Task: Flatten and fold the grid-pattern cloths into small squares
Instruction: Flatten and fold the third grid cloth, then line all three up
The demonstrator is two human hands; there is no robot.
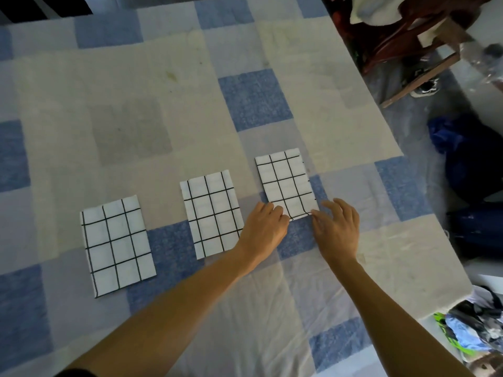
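Observation:
Three white cloths with a black grid lie folded into small rectangles in a row on the bed. The left cloth (pixel 117 246) and the middle cloth (pixel 211 213) lie flat and untouched. Both hands are at the near edge of the right cloth (pixel 285 182). My left hand (pixel 265 227) pinches its near left corner with curled fingers. My right hand (pixel 339 228) pinches its near right corner between thumb and forefinger, the other fingers spread loosely on the bed.
The bed carries a blue, grey and cream checked sheet (pixel 163 104). Its right edge runs diagonally from the top to the lower right. Beyond it stand a wooden chair (pixel 413 50), a dark blue bag (pixel 473 159) and a pile of clothes (pixel 473 325).

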